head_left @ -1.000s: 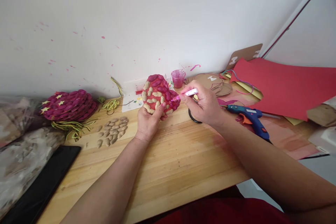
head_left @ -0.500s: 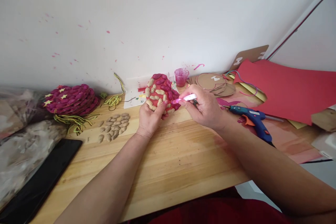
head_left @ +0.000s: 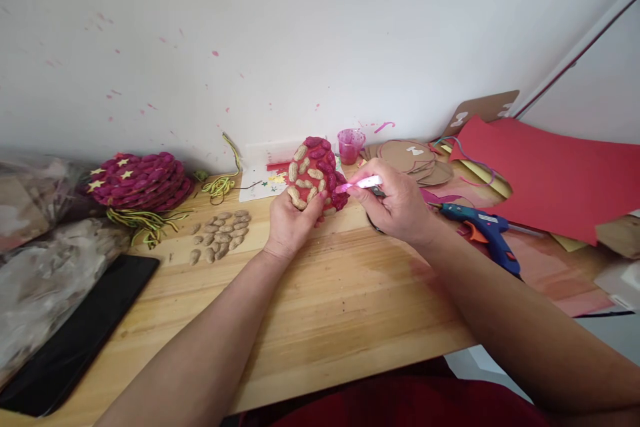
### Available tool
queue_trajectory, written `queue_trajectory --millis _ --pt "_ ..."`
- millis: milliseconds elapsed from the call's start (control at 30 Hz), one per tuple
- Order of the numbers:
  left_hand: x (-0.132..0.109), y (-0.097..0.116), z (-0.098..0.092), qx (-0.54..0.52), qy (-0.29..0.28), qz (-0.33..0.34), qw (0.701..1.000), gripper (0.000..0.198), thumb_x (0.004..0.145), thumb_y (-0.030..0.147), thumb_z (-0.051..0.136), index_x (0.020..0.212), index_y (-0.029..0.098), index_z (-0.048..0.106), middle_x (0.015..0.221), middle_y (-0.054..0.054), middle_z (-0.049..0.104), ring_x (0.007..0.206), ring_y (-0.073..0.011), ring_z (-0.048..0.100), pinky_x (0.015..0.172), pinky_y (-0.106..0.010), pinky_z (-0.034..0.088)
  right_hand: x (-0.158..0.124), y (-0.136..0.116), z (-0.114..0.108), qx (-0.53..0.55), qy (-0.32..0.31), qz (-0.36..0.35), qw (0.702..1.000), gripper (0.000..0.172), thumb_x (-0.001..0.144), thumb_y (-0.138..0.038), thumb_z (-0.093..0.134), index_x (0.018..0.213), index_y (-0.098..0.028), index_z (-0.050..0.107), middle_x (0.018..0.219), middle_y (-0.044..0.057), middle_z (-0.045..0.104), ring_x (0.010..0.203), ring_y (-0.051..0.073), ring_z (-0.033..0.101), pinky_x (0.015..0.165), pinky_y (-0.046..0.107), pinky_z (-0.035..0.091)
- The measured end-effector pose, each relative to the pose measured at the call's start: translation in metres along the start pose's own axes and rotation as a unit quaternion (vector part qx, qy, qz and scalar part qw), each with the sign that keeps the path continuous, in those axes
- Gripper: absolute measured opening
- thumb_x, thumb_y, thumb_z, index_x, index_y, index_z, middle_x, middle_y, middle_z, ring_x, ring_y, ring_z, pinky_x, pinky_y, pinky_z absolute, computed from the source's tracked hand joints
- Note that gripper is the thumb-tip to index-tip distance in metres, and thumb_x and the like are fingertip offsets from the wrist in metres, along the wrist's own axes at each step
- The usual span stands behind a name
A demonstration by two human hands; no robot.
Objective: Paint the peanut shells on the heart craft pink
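Observation:
My left hand (head_left: 294,220) is closed on the lower edge of a red disc (head_left: 306,165) covered with peanuts in their shells, holding it tilted up above the table. Peanuts along its top and right side are painted glossy magenta; those on the left are bare tan. Between thumb and fingers, my right hand (head_left: 397,203) pinches a white-handled paintbrush (head_left: 369,181). Its pink tip is at the magenta peanuts on the disc's right edge. Behind the disc stands a clear cup (head_left: 351,145) stained with pink paint.
Loose peanuts (head_left: 223,235) lie left of my hand. Farther left are stacked magenta peanut discs (head_left: 140,180) with yellow stars, a black phone-like slab (head_left: 83,333) and plastic bags (head_left: 55,287). To the right sit a blue glue gun (head_left: 483,225), cardboard cutouts (head_left: 407,157) and red sheets (head_left: 555,173).
The view has shifted slightly, so most things sit a little farther right. Both hands keep their holds, and the brush tip stays at the disc's right edge.

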State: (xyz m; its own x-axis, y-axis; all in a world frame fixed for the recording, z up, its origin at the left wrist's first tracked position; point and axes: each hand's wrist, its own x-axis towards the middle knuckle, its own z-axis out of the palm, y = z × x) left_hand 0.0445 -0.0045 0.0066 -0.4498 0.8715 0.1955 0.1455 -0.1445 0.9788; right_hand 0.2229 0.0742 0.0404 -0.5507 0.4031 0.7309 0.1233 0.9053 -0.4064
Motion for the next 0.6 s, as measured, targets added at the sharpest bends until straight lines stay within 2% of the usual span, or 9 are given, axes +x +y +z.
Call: queue_trajectory --millis 200,600 --pt "-0.0005 -0.0029 -0.0006 0.029 -0.002 0.004 1.0 0.03 0.076 0.042 0.078 0.066 0.02 0.062 0.052 0.0 0.062 0.042 -0.0138 0.055 0.042 -0.025 0.044 -0.001 0.0023 0.0009 -0.008 -0.021 -0.005 1.0 0.004 0.096 -0.023 0.063 0.094 -0.022 0.06 0.084 0.002 0.067 0.077 0.018 0.06 0.071 0.031 0.044" --pt "-0.0007 -0.0074 -0.0004 0.07 0.006 0.034 0.997 0.025 0.076 0.037 0.078 0.064 0.02 0.064 0.057 -0.001 0.064 0.053 -0.0144 0.057 0.049 -0.024 0.044 -0.0014 -0.0006 0.0049 0.0 -0.017 0.012 1.0 0.008 0.094 -0.023 0.063 0.09 -0.023 0.056 0.08 0.0 0.065 0.072 0.016 0.058 0.069 0.03 0.043"
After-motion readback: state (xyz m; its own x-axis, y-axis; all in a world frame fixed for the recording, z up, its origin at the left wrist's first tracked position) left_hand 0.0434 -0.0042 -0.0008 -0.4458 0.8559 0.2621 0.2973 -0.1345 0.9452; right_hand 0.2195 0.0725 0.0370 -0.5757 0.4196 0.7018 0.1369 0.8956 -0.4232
